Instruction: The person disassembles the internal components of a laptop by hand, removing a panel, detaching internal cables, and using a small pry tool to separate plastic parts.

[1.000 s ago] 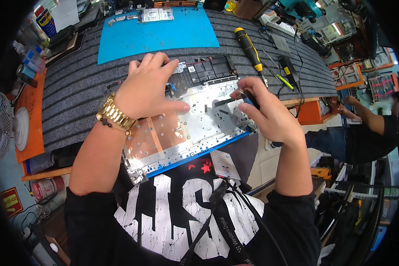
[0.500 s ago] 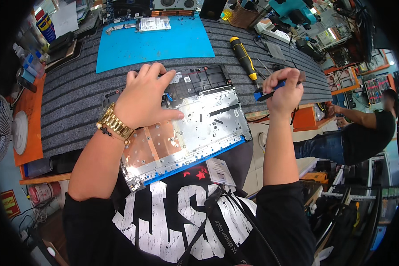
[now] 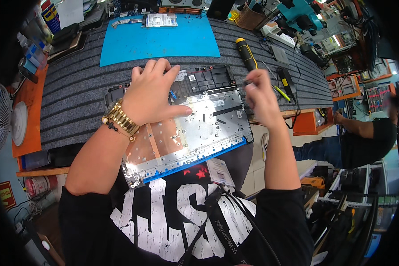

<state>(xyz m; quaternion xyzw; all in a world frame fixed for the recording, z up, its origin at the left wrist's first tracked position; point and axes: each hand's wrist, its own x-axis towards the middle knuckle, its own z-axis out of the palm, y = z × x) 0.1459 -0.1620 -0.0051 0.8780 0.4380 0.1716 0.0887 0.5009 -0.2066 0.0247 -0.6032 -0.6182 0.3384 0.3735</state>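
Note:
A laptop's bare inner case (image 3: 201,128), silver with a copper-coloured sheet, black far parts and a blue strip along its near edge, rests tilted between the bench edge and my body. My left hand (image 3: 153,95) holds it at the far left, fingers bent over the far edge and thumb on the metal. To the right of the case is my right hand (image 3: 264,95), raised, blurred and closed around a small dark thing that I cannot make out. Just beyond it lies a yellow-and-black screwdriver (image 3: 246,54), partly covered by the fingers.
A blue mat (image 3: 159,44) with a silver drive (image 3: 161,20) lies on the grey ribbed bench cover. On the right are a black power adapter (image 3: 286,83) with its cable and a green pen-like tool (image 3: 281,93). Another person (image 3: 368,133) is at the far right; a fan (image 3: 2,113) stands left.
My right hand has moved left toward the case, and the blue-and-black thing it held no longer shows plainly. The adapter and green tool have come into sight. My left hand keeps its place.

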